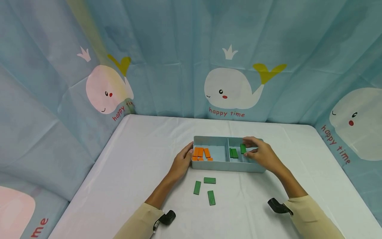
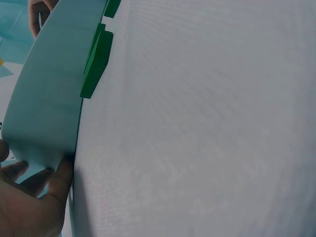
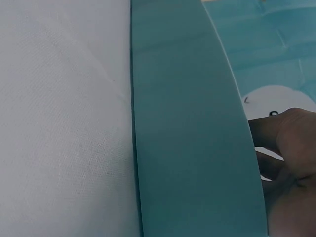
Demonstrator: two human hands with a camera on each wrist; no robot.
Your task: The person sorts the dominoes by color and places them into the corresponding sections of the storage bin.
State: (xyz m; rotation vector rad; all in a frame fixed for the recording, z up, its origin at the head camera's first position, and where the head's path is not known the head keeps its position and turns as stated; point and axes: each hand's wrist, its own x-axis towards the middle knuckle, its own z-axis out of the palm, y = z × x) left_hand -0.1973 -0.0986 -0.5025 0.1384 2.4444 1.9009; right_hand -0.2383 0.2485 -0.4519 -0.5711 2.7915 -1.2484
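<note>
A blue-grey divided box (image 1: 215, 166) lies lengthwise on the table. My left hand (image 1: 181, 162) touches the outside of its left end; in the left wrist view the fingertips (image 2: 63, 170) press that end wall. Over the right part of the box, my right hand (image 1: 264, 154) pinches a green block (image 1: 243, 148) between thumb and fingers. Two other green blocks (image 1: 234, 153) lie just right of the divider (image 1: 228, 149). Several orange blocks (image 1: 201, 152) are in the left compartment. In the right wrist view, the box wall (image 3: 192, 128) hides the right fingertips.
In front of the box lie three loose green blocks, one crosswise (image 1: 210, 180) and two more upright to my view (image 1: 197, 188). A white cloth (image 1: 143, 149) covers the table. Behind hangs a blue curtain (image 1: 167, 83) with whale prints.
</note>
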